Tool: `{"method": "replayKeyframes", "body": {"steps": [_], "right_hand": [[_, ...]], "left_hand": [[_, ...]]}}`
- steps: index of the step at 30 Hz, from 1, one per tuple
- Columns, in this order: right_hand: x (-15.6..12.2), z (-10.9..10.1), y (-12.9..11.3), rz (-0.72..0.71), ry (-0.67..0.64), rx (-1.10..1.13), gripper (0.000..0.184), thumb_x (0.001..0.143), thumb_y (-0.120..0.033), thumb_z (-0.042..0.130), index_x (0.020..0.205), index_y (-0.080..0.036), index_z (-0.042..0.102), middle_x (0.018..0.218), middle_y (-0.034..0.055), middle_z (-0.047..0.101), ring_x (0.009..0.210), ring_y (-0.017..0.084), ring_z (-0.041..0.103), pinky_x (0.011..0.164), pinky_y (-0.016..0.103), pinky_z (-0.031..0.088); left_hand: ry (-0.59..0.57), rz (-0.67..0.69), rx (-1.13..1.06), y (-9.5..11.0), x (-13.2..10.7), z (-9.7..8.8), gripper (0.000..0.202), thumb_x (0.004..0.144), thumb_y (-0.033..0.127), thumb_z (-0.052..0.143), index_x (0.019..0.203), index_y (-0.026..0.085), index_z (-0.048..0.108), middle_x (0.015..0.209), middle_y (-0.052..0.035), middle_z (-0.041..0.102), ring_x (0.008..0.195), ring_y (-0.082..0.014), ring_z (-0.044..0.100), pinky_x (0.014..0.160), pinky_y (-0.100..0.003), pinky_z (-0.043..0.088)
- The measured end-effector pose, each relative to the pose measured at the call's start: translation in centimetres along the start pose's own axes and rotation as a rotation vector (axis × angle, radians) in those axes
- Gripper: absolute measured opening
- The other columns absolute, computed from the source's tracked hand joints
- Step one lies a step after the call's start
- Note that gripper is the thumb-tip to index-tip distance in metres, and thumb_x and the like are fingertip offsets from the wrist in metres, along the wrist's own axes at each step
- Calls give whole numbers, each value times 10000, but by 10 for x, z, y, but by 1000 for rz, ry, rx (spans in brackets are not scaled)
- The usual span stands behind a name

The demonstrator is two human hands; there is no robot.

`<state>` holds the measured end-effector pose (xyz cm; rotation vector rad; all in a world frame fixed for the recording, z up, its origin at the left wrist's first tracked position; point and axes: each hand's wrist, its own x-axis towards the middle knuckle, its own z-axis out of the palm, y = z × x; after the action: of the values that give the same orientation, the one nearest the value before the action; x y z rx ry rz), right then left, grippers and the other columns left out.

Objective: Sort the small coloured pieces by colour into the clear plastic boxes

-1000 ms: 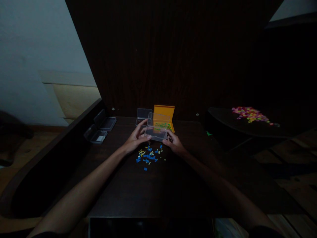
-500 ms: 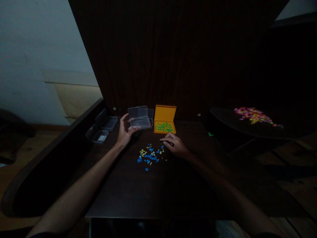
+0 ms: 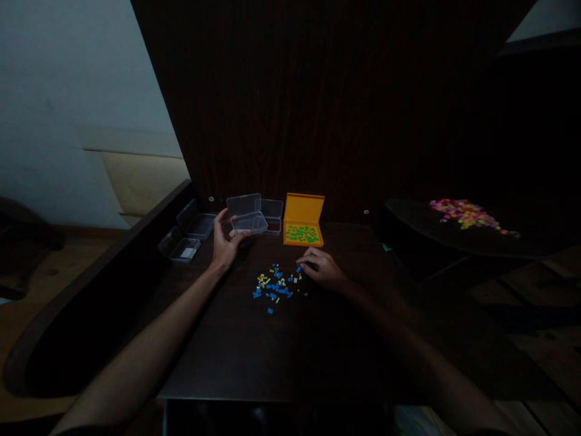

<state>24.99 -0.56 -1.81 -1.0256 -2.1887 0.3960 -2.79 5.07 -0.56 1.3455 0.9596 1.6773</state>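
My left hand grips a clear plastic box by its left side, its lid hinged up and nothing visible inside. My right hand is low over the table, thumb and fingers drawn together at the right edge of a scatter of small toy bricks in blue, yellow and cream. A blue brick shows right by its fingertips; whether it is held is unclear. Just beyond this hand stands an open yellow-orange box with small green bricks in it.
Another clear box stands behind the held one. Two open clear boxes sit at the table's left side. A pile of pink, yellow and orange pieces lies on a dark surface at right. A dark panel rises behind the table.
My left hand has moved slightly left with the clear box, uncovering more of the box behind. My right hand's fingers have drawn back and curled in near the blue brick.
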Motion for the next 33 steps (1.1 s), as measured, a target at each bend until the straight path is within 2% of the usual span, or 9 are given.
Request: {"method": "replayKeyframes", "body": {"steps": [6, 10, 17, 19, 22, 25, 27, 33], "right_hand": [[0, -3, -1, 2, -15, 9, 234, 865, -251, 527, 1010, -193, 701, 848, 60, 599, 757, 160, 571, 695, 301, 476], [0, -3, 0, 0, -67, -22, 213, 872, -269, 528, 956, -193, 708, 849, 59, 584, 769, 161, 578, 698, 296, 473], [1, -5, -6, 26, -85, -18, 197, 890, -304, 504, 890, -193, 666, 861, 58, 591, 768, 161, 571, 691, 292, 463], [3, -9, -9, 30, -63, -5, 222, 904, -329, 481, 879, -195, 657, 834, 53, 593, 756, 160, 565, 690, 293, 460], [10, -20, -9, 68, 38, 5, 252, 908, -362, 474, 877, -199, 663, 820, 56, 599, 734, 165, 553, 668, 301, 454], [22, -33, 0, 117, 155, -14, 248, 883, -372, 513, 870, -195, 686, 808, 55, 577, 712, 166, 538, 628, 296, 443], [32, -38, 10, 129, 186, -46, 224, 861, -350, 545, 850, -191, 703, 783, 43, 549, 697, 160, 523, 623, 290, 436], [60, -36, 40, 182, 65, -221, 147, 807, -246, 605, 820, -169, 730, 768, 37, 542, 702, 153, 528, 636, 271, 410]], "left_hand": [[-27, -26, -8, 3, -2, 1, 734, 661, 174, 678, 1299, 290, 335, 1264, -93, 469, 773, -138, 658, 807, -366, 543], [-70, -40, -23, 6, -4, 3, 754, 650, 206, 716, 1296, 287, 335, 1270, -96, 457, 770, -132, 655, 815, -375, 543], [-133, -50, -40, 8, -6, 6, 818, 656, 237, 734, 1326, 324, 273, 1309, -102, 418, 790, -140, 665, 833, -402, 542], [-142, -56, -49, 8, -7, 7, 843, 654, 235, 739, 1333, 337, 249, 1322, -106, 403, 796, -143, 669, 835, -409, 542], [-164, -67, -75, 8, -8, 8, 859, 646, 236, 751, 1328, 346, 240, 1333, -113, 392, 792, -140, 672, 816, -398, 550], [-187, -69, -96, 8, -8, 9, 860, 637, 231, 757, 1322, 335, 247, 1313, -113, 404, 776, -128, 670, 800, -381, 555], [-204, -71, -97, 9, -9, 10, 854, 641, 219, 749, 1323, 328, 247, 1292, -108, 416, 770, -125, 671, 796, -378, 556], [-226, -82, -96, 9, -9, 10, 843, 655, 198, 725, 1325, 330, 232, 1266, -93, 421, 752, -107, 668, 774, -347, 561]]}}
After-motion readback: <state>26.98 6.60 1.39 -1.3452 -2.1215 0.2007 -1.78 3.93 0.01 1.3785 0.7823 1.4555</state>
